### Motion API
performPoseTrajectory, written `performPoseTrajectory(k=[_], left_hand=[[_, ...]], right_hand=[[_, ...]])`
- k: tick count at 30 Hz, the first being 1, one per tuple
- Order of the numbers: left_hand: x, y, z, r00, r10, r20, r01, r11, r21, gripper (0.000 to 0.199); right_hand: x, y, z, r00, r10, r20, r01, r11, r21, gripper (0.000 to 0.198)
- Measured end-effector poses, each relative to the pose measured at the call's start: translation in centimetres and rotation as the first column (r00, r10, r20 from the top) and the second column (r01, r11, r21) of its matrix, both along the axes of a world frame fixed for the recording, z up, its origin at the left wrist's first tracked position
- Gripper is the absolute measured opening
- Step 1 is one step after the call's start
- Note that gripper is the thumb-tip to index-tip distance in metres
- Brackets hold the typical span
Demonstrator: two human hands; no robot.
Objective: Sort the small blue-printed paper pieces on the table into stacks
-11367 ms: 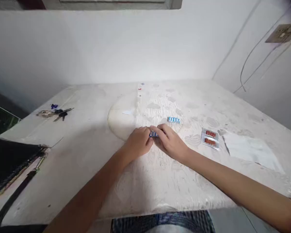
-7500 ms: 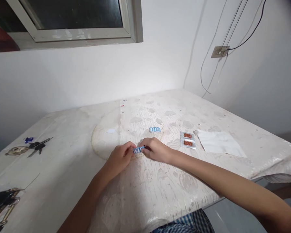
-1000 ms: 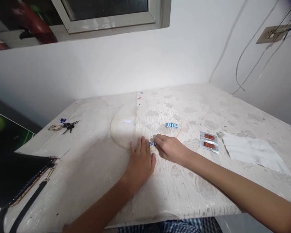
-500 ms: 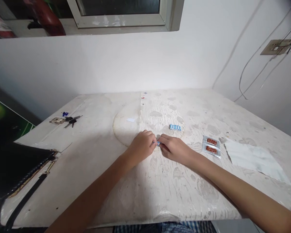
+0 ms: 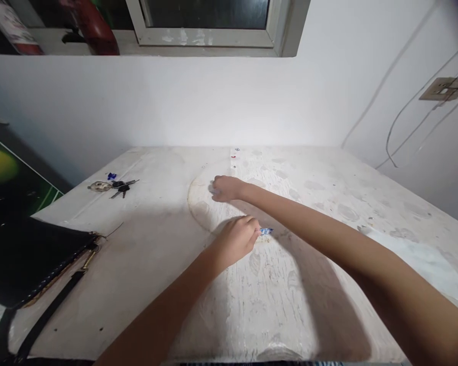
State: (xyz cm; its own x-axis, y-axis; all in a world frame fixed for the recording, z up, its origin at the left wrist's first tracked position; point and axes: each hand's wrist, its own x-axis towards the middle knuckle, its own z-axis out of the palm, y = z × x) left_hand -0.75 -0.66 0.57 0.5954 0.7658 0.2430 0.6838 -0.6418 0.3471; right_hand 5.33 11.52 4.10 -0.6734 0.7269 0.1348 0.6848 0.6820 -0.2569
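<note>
Left hand (image 5: 239, 237) pinches a small blue-and-white printed piece (image 5: 266, 231), its end poking out right of the fingers! Right hand (image 5: 227, 188) reaches out beyond the left, fingers curled down at the tabletop (image 5: 156, 264); whether they grip anything, I can't tell. Keys (image 5: 121, 186) lie well left of both hands.

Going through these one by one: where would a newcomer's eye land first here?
Probably mid-table, on the left grip pinching a small blue-and-white piece, with the right grip farther back on the table. Next, the shiny black bag at the picture's left edge, with keys beyond it.
</note>
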Motion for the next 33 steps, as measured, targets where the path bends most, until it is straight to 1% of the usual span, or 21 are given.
performPoseTrajectory(k=[3,7,11,13,15,16,18,19,20,22,25,28,31,33], left_hand=[[0.0,-0.2,0.2,1.000,0.002,-0.017,-0.002,1.000,0.003,0.020],[-0.1,-0.3,0.2,1.000,0.011,-0.015,-0.011,1.000,0.011,0.021],[-0.2,-0.4,0.3,1.000,0.009,0.016,-0.009,1.000,-0.011,0.021],[-0.2,-0.3,0.3,0.999,0.012,0.036,-0.012,1.000,-0.020,0.021],[-0.2,-0.2,0.2,0.998,0.014,0.053,-0.013,1.000,-0.027,0.020],[-0.2,-0.1,0.2,0.998,0.014,0.060,-0.012,0.999,-0.032,0.020],[-0.1,0.2,0.1,0.997,0.010,0.079,-0.006,0.999,-0.051,0.019],[-0.1,0.3,0.0,0.996,0.009,0.093,-0.003,0.998,-0.064,0.019],[-0.1,0.4,0.0,0.994,0.009,0.113,0.000,0.997,-0.077,0.018],[0.0,0.5,-0.1,0.987,0.013,0.159,0.003,0.995,-0.099,0.018],[0.0,0.8,-0.4,0.977,0.025,0.213,0.003,0.992,-0.129,0.019],[0.0,1.0,-0.5,0.969,0.047,0.243,-0.003,0.984,-0.176,0.016],[0.1,1.2,-0.5,0.969,0.079,0.236,-0.031,0.979,-0.202,0.015],[0.2,1.2,-0.4,0.968,0.086,0.235,-0.036,0.977,-0.210,0.015]], right_hand=[[-1.5,0.3,-0.8,0.994,0.012,0.109,-0.017,0.999,0.050,0.026],[-1.6,-0.3,-1.0,0.984,0.017,0.176,-0.034,0.995,0.091,0.026],[-1.0,0.0,-0.3,0.988,0.010,0.151,-0.030,0.991,0.133,0.019],[0.3,0.1,0.3,0.992,0.011,0.126,-0.028,0.990,0.135,0.024],[2.5,-0.4,1.0,0.999,0.016,0.047,-0.022,0.992,0.123,0.030],[3.9,-1.1,1.3,0.995,0.010,-0.100,-0.004,0.999,0.054,0.030],[7.1,-3.1,1.9,0.942,-0.053,-0.330,0.007,0.990,-0.139,0.030],[8.6,-4.4,2.1,0.906,-0.101,-0.410,0.006,0.974,-0.226,0.033],[10.0,-5.8,2.3,0.876,-0.135,-0.463,-0.002,0.959,-0.284,0.034],[12.2,-8.4,2.6,0.841,-0.162,-0.517,-0.010,0.949,-0.315,0.032],[14.0,-11.3,2.4,0.877,-0.110,-0.467,-0.051,0.946,-0.320,0.029],[14.4,-12.6,1.8,0.918,-0.060,-0.393,-0.070,0.948,-0.309,0.029],[14.4,-13.0,1.1,0.942,-0.070,-0.327,-0.024,0.960,-0.278,0.023],[14.3,-13.0,0.5,0.950,-0.090,-0.299,0.020,0.973,-0.229,0.020]])
